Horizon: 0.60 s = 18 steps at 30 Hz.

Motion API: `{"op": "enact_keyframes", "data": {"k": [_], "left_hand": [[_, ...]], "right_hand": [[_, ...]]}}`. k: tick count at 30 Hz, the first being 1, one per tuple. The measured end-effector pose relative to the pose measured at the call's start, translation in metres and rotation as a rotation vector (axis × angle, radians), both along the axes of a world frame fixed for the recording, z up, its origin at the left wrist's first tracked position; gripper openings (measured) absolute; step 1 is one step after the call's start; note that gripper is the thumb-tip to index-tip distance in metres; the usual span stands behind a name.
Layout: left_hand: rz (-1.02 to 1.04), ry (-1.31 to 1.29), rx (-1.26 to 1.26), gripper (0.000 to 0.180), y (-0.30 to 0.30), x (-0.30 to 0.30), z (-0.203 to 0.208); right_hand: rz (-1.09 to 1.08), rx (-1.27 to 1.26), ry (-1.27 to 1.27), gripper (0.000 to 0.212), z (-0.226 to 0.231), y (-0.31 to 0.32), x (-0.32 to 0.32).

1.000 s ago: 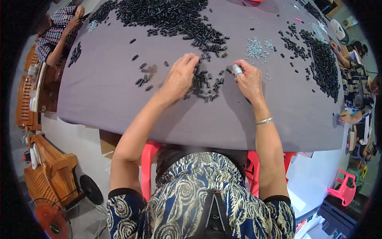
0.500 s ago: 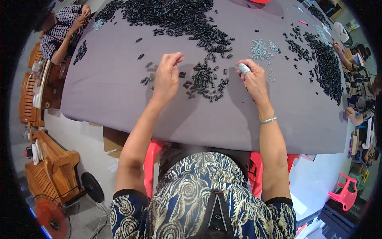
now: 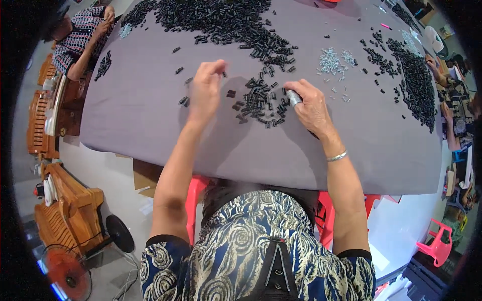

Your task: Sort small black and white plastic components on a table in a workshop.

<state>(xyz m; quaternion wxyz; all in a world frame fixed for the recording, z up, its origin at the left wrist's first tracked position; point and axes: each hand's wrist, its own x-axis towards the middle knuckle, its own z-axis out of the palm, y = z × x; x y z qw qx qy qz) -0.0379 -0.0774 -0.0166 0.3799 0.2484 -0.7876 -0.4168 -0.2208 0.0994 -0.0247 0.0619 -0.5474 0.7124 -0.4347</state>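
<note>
My left hand [image 3: 206, 93] hovers over the grey cloth, left of a small pile of black plastic pieces [image 3: 258, 98]. Its fingers are curled together and somewhat blurred; what they hold, if anything, I cannot make out. At the right edge of the same pile is my right hand [image 3: 309, 103], closed, with a silvery wrap [image 3: 293, 98] round one digit. A small black piece shows at its fingertips. Several loose black pieces [image 3: 184, 101] lie beside my left hand. Beyond my right hand is a heap of small clear pieces [image 3: 330, 61].
A large black heap [image 3: 216, 22] covers the far side of the table [image 3: 251, 160]. Another black heap [image 3: 414, 85] lies at the right. People sit at the far left [image 3: 83, 40] and right edge [image 3: 454, 100]. A pink pen [image 3: 385, 26] lies far right.
My right hand has moved left to the edge of the small black pile. My left hand has shifted slightly up and to the left.
</note>
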Motion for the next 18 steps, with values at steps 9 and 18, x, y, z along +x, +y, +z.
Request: {"op": "enact_keyframes", "data": {"k": [9, 18], "left_hand": [[0.012, 0.046, 0.308, 0.031, 0.026, 0.018, -0.004], [-0.117, -0.145, -0.006, 0.041, 0.048, 0.003, -0.009]], "right_hand": [[-0.104, -0.097, -0.174, 0.019, -0.007, -0.002, -0.007], [-0.212, -0.079, -0.265, 0.024, -0.007, -0.003, -0.007]]}}
